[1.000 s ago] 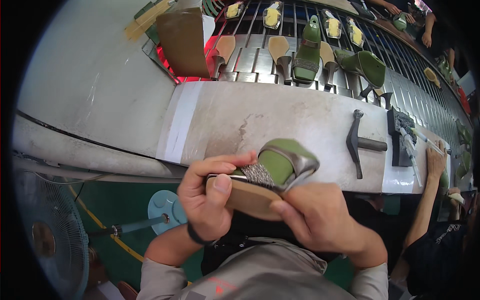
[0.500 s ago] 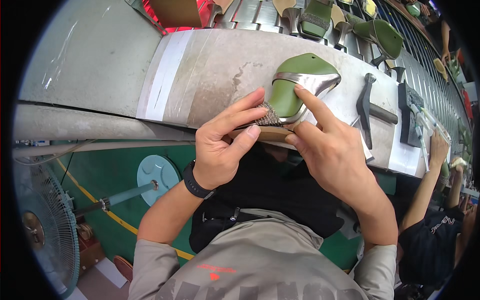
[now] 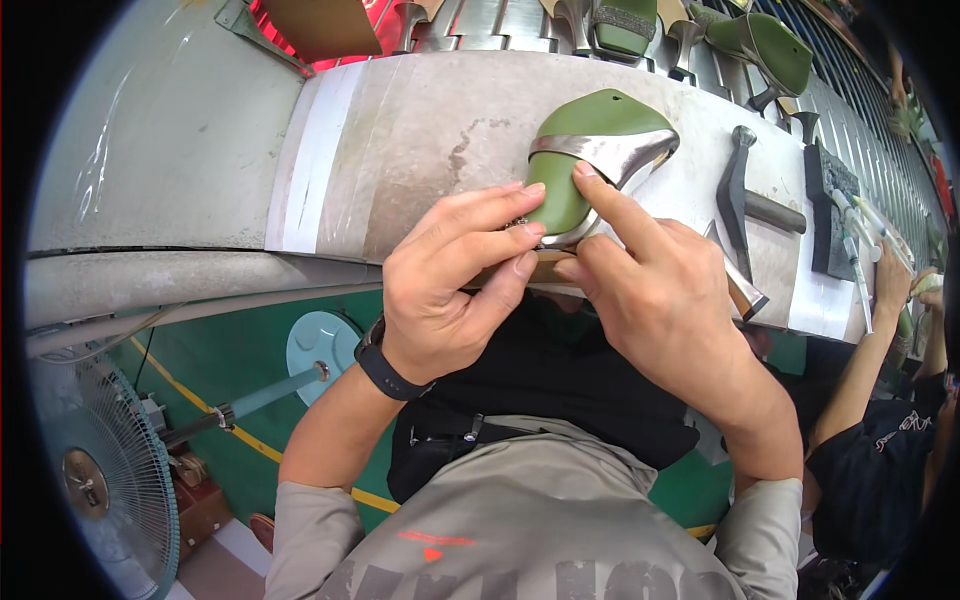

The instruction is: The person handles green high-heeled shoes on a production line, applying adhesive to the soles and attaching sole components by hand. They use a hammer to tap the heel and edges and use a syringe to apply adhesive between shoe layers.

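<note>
A half-made sandal on a green shoe last [image 3: 607,108] lies at the bench's near edge, a silver strap [image 3: 590,148] running across it. Below it, a tan sole [image 3: 548,268] shows partly between my hands. My left hand [image 3: 455,265] grips the left end, its fingertips over the glittery strap [image 3: 518,221], which they mostly hide. My right hand [image 3: 665,285] grips the other side, index fingertip pressed on the green last beside the silver strap and thumb near the sole.
To the right lie a hammer [image 3: 738,190], a dark block [image 3: 835,205] with white pens on it, and a tool with a pointed end [image 3: 742,290]. More green lasts [image 3: 625,28] stand on the metal conveyor behind. A fan [image 3: 100,470] stands lower left; a co-worker's arm [image 3: 865,350] reaches in at right.
My left fingers have moved further over the glittery strap, covering most of it. Less of the sole shows between my hands. The whole view has shifted slightly.
</note>
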`<move>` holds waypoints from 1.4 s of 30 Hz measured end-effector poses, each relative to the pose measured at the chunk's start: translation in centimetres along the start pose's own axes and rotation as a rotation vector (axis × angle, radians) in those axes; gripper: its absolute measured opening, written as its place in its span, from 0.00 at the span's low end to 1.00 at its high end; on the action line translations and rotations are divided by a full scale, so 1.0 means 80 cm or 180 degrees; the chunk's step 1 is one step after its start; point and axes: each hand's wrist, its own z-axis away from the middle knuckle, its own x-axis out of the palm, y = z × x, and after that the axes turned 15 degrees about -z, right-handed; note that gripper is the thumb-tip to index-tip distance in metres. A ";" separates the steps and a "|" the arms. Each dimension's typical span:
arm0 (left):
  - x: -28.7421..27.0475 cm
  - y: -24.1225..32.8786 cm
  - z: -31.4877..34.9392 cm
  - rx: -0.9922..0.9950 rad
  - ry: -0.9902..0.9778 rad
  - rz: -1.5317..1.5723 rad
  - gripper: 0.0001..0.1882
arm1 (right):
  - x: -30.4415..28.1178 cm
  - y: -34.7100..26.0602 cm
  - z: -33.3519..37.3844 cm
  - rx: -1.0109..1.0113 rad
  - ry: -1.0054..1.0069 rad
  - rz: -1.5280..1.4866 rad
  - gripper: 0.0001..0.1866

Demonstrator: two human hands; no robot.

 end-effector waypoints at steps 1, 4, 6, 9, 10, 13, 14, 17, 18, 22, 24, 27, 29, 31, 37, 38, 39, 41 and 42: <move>-0.001 0.006 -0.003 -0.0220 -0.0058 0.0063 0.12 | -0.005 0.002 -0.001 0.0012 0.0015 0.0001 0.12; -0.006 0.023 -0.011 -0.0785 -0.0256 0.0302 0.11 | -0.021 0.020 -0.002 -0.0016 -0.0224 -0.0156 0.12; -0.009 0.028 -0.019 -0.1135 -0.0414 0.0480 0.11 | -0.026 0.038 0.000 -0.0162 -0.0290 -0.0234 0.12; -0.012 0.033 -0.037 -0.1100 -0.0639 0.0191 0.10 | -0.033 0.041 -0.002 -0.0112 -0.0563 -0.0294 0.11; -0.012 0.034 -0.042 -0.1103 -0.0674 0.0058 0.10 | -0.031 0.047 -0.003 -0.0257 -0.0504 -0.0319 0.10; -0.009 0.040 -0.053 -0.1047 -0.0763 -0.0288 0.10 | -0.034 0.045 -0.003 -0.0171 -0.0603 -0.0285 0.10; -0.008 0.042 -0.056 -0.0996 -0.0800 -0.0497 0.10 | -0.036 0.043 -0.005 -0.0170 -0.0586 -0.0291 0.10; 0.004 0.050 -0.067 -0.0902 -0.0825 -0.0998 0.17 | -0.039 0.036 -0.009 -0.0119 -0.0709 -0.0089 0.11; 0.004 0.052 -0.066 -0.0890 -0.0821 -0.1012 0.17 | -0.038 0.034 -0.008 -0.0038 -0.0738 -0.0026 0.11; -0.002 0.046 -0.035 -0.1254 -0.0678 -0.0902 0.32 | -0.039 0.036 0.000 0.0029 -0.0475 -0.0112 0.11; -0.028 0.026 -0.004 -0.1950 -0.1211 -0.0469 0.40 | -0.024 0.041 0.004 -0.0023 -0.0201 -0.0208 0.10; -0.073 0.039 -0.052 -0.2013 -0.0865 -0.0717 0.40 | -0.015 0.019 0.002 0.0325 0.0104 -0.0529 0.09; -0.072 0.051 -0.102 -0.1825 -0.0035 0.0570 0.39 | 0.012 0.009 -0.001 0.0763 0.1424 -0.1794 0.08; -0.053 0.072 -0.149 -0.0926 0.0301 0.0806 0.35 | 0.048 -0.013 -0.023 0.0801 0.2112 -0.2458 0.09; 0.028 0.051 -0.131 0.0801 -0.1330 -0.1242 0.30 | 0.036 -0.028 0.033 0.1392 0.0495 -0.2367 0.07; 0.029 0.044 -0.115 0.0498 -0.1249 -0.0984 0.30 | 0.027 -0.023 0.051 0.1340 0.0798 -0.2144 0.07; 0.026 0.038 -0.101 0.0465 -0.1268 -0.0967 0.30 | 0.019 -0.019 0.070 0.1340 0.1093 -0.1917 0.10; 0.004 0.022 -0.072 -0.0061 -0.0374 -0.1789 0.29 | 0.000 -0.003 0.079 0.0980 0.1864 -0.1030 0.10; -0.006 0.020 -0.059 -0.0467 -0.0454 -0.1852 0.26 | -0.007 0.010 0.076 0.0767 0.1933 -0.0798 0.14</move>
